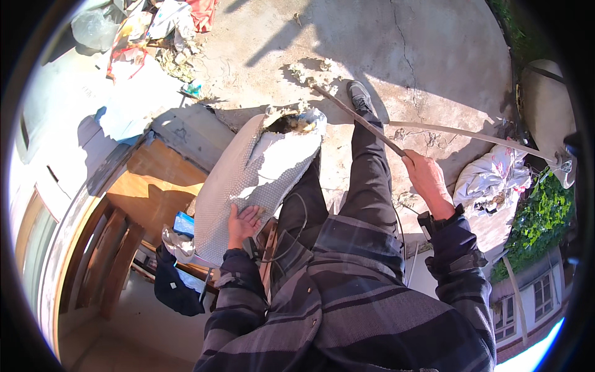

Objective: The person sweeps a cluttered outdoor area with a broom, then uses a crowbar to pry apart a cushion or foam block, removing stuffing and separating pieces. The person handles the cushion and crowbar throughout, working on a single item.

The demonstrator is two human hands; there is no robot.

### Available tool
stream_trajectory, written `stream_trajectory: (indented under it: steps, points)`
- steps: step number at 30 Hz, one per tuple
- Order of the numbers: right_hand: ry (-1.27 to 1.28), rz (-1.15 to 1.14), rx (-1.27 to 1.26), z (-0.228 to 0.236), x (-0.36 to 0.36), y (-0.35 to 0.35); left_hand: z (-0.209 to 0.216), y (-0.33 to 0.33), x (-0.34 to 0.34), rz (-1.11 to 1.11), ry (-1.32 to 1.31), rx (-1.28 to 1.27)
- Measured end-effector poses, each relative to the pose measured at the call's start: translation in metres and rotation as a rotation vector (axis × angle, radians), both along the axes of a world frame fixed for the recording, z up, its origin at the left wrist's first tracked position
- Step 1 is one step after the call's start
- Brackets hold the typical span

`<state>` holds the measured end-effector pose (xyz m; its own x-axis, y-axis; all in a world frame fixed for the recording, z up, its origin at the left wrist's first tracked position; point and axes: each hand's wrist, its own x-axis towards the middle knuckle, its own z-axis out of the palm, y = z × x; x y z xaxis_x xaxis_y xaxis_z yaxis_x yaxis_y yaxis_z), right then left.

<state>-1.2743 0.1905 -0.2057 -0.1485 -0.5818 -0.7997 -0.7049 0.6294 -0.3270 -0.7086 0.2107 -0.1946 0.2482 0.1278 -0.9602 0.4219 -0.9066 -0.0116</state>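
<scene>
My right hand (426, 180) is closed round the near end of a long thin wooden stick (365, 123). The stick slants forward and left, its far tip by some pale fluffy tufts (322, 79) on the ground. At my left leg leans a large, bulging, light-grey dotted sack-like cover (232, 180). Its far end gapes open, with pale and brownish stuffing (304, 124) at the mouth. My left hand (243, 224) rests against the near side of this cover, fingers spread and palm showing. What lies deep inside the cover is hidden.
A second long pole (462, 131) crosses the concrete toward a white sack (496, 177) at the right. Plastic bags and rags (170, 25) lie at the far left. A dark cap (176, 285) and wooden furniture (114, 260) are near left. Green plants (539, 214) grow at the right.
</scene>
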Motion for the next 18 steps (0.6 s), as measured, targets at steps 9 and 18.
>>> stream_trajectory:
  steps: [9, 18]
  points:
    - [-0.330, 0.189, 0.026, 0.029, -0.043, -0.001, 0.028, 0.032, 0.072, 0.022, -0.320, 0.161]
    - [-0.322, 0.247, 0.133, 0.060, -0.056, -0.038, 0.030, 0.020, 0.110, -0.176, -0.322, 0.105]
